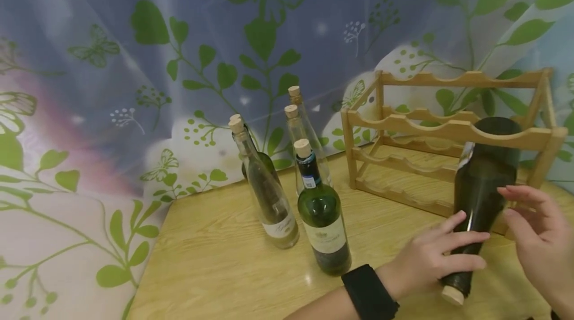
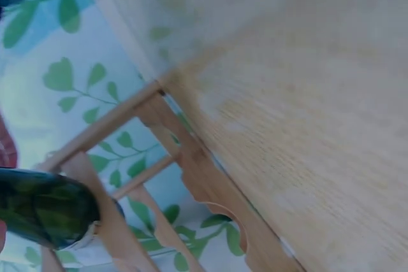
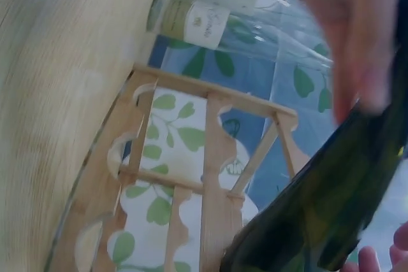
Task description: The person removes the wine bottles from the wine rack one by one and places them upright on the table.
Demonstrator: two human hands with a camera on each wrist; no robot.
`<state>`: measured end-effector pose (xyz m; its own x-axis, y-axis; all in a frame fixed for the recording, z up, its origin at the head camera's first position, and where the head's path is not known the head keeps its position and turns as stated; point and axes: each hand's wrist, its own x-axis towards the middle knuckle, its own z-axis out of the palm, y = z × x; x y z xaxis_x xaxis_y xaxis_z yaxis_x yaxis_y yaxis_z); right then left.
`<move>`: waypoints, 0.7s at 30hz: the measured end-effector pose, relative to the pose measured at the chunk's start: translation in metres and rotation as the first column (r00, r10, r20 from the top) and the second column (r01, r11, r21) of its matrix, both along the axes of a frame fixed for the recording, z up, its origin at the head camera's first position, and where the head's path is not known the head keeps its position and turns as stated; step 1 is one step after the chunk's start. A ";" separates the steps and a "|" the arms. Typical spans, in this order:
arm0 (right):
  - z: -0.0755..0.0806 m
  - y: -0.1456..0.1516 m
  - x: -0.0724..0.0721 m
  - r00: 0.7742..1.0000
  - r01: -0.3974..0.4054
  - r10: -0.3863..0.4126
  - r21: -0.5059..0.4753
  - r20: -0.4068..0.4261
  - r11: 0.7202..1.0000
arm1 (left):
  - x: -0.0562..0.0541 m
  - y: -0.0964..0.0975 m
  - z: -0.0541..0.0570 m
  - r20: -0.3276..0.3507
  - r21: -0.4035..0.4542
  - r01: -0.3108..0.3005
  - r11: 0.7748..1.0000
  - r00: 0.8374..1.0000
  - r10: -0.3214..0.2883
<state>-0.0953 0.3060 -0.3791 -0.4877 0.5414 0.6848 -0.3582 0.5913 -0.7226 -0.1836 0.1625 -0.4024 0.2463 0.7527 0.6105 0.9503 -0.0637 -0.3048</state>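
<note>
A dark green wine bottle (image 1: 482, 180) lies tilted, its base behind the rack's top front rail and its corked neck toward me. My left hand (image 1: 437, 255), with a black wristband, holds the neck from above, fingers laid across it. Beside the bottle's right side is my right hand (image 1: 538, 235), fingers loosely bent; its index fingertip and thumb are at the glass, and I cannot tell whether they press on it. The wooden wine rack (image 1: 403, 123) stands behind both hands. In the right wrist view the bottle (image 3: 319, 202) slants below the left hand (image 3: 357, 30).
A green labelled bottle (image 1: 325, 225) stands upright left of my hands. A clear labelled bottle (image 1: 273, 200) is beside it, with more corked bottles behind. They stand on a wooden table (image 1: 202, 260). A leaf-patterned cloth (image 1: 202, 36) hangs at the back.
</note>
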 end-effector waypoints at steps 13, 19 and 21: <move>-0.009 -0.007 -0.003 0.957 -0.087 0.205 0.473 -0.205 0.877 | 0.021 -0.045 0.035 0.289 0.110 0.131 0.985 0.944 -0.158; -0.014 -0.027 -0.012 0.924 0.122 0.132 0.604 -0.359 0.788 | 0.033 -0.061 0.056 0.372 0.169 0.133 0.977 0.909 -0.188; -0.013 -0.035 -0.017 0.886 0.179 0.121 0.570 -0.448 0.802 | 0.040 -0.069 0.064 0.393 0.158 0.112 0.981 0.905 -0.166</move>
<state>-0.1119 0.2708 -0.3916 -0.0425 -0.0252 0.9988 -0.5209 0.8536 -0.0006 -0.1433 0.0934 -0.3382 0.0556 0.6373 0.7686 0.9779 -0.1903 0.0870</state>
